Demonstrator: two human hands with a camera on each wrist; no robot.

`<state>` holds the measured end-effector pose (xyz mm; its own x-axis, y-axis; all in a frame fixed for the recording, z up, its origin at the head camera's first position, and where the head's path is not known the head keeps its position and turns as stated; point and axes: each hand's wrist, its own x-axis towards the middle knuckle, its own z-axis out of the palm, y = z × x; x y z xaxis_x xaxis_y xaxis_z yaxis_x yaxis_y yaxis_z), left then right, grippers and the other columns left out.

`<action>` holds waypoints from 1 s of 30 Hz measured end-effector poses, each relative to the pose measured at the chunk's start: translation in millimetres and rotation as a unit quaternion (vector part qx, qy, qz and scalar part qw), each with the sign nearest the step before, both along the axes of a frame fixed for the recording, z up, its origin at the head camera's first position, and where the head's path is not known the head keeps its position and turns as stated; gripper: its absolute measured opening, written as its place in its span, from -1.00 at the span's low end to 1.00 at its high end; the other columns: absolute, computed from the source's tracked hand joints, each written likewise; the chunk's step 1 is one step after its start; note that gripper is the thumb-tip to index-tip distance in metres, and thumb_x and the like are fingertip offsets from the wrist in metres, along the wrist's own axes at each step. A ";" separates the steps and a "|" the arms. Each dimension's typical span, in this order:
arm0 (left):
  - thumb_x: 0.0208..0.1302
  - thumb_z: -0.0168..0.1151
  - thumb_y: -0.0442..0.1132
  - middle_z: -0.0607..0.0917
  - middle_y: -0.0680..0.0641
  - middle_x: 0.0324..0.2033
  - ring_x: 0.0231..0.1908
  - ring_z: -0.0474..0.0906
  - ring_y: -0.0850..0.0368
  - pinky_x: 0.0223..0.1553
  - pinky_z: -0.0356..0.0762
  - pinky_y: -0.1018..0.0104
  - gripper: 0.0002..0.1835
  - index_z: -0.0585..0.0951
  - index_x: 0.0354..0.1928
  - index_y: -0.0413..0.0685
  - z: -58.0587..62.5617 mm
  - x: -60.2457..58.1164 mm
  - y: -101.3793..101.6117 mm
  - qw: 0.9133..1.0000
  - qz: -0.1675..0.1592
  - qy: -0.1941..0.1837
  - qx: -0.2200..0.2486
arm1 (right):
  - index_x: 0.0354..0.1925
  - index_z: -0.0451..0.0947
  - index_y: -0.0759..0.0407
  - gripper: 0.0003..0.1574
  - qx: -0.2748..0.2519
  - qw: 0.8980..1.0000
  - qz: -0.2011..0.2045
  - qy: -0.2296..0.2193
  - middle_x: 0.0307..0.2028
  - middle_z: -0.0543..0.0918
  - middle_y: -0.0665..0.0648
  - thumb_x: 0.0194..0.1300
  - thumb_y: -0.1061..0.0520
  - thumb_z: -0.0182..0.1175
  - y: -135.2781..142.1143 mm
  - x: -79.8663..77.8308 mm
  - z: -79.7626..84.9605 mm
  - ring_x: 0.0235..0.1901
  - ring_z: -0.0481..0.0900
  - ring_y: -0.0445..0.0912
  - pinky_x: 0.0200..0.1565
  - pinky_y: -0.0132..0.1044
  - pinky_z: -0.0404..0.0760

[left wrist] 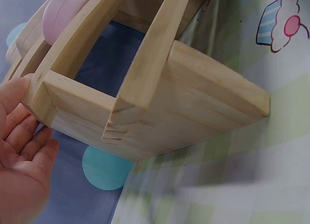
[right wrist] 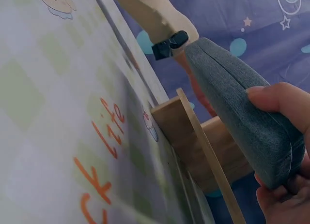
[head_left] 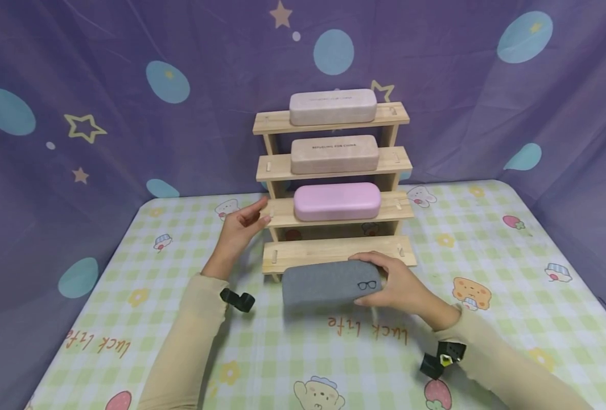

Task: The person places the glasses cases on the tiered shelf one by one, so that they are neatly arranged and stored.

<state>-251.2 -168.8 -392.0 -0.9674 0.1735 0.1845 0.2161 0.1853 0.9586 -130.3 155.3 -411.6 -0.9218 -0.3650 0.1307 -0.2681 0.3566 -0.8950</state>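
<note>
My right hand [head_left: 397, 285] grips the right end of a grey glasses case [head_left: 323, 283], thumb [right wrist: 266, 98] on its front face and fingers on the far side. The case is held level above the tablecloth, in front of the lowest plank [head_left: 333, 250] of a stepped wooden shelf. With the left hand [head_left: 238, 230] I hold the left end of the plank above, thumb at its edge and fingers curled beside it. A pink glasses case [head_left: 337, 202] sits on that plank.
On the two upper planks stand a beige case [head_left: 335, 155] with lettering and a pale case [head_left: 333, 108]. A green checked tablecloth [head_left: 103, 302] covers the table. Behind the shelf hangs a purple curtain [head_left: 231, 57].
</note>
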 end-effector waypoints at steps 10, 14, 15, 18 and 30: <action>0.26 0.22 -0.36 0.46 -0.16 0.22 0.26 0.33 0.08 0.29 0.28 0.32 -0.52 0.44 0.23 -0.27 1.0 0.6 0.6 1.000 0.000 0.000 0.003 | 0.13 0.51 0.06 -0.08 -0.010 1.000 -0.007 -0.009 0.03 0.57 0.12 -0.30 0.16 0.58 8.1 -16.7 2.0 -0.10 0.50 -0.03 -0.08 -0.29 0.51; 0.26 0.22 -0.35 0.46 -0.15 0.22 0.26 0.33 0.08 0.29 0.27 0.31 -0.52 0.44 0.23 -0.26 1.5 1.3 0.6 1.000 0.000 0.000 0.001 | 0.14 0.50 0.09 -0.08 -0.013 1.000 -0.014 -0.015 0.03 0.56 0.15 -0.29 0.19 0.58 10.9 -22.3 1.7 -0.12 0.50 -0.03 -0.10 -0.33 0.54; 0.26 0.22 -0.35 0.46 -0.16 0.22 0.27 0.33 0.08 0.29 0.27 0.30 -0.52 0.44 0.23 -0.27 1.7 1.4 0.6 1.000 -0.001 0.000 0.001 | 0.15 0.49 0.10 -0.07 -0.013 1.000 -0.015 -0.016 0.02 0.56 0.16 -0.29 0.19 0.57 11.6 -23.5 1.5 -0.12 0.51 -0.03 -0.10 -0.34 0.55; 0.26 0.22 -0.35 0.45 -0.16 0.23 0.27 0.32 0.07 0.30 0.26 0.30 -0.51 0.43 0.23 -0.29 1.0 1.0 0.5 1.000 -0.006 0.000 0.004 | 0.15 0.49 0.11 -0.07 -0.017 1.000 -0.018 -0.018 -0.01 0.57 0.18 -0.29 0.20 0.57 13.8 -26.4 1.0 -0.13 0.51 -0.02 -0.10 -0.34 0.55; 0.26 0.22 -0.36 0.45 -0.16 0.23 0.27 0.33 0.07 0.29 0.27 0.32 -0.51 0.43 0.23 -0.29 -0.9 -0.5 0.2 1.000 -0.003 0.002 0.000 | 0.17 0.45 0.18 -0.08 -0.016 1.000 -0.014 -0.004 -0.12 0.60 0.19 -0.24 0.21 0.56 19.3 -39.8 -2.8 -0.21 0.55 -0.02 -0.20 -0.34 0.59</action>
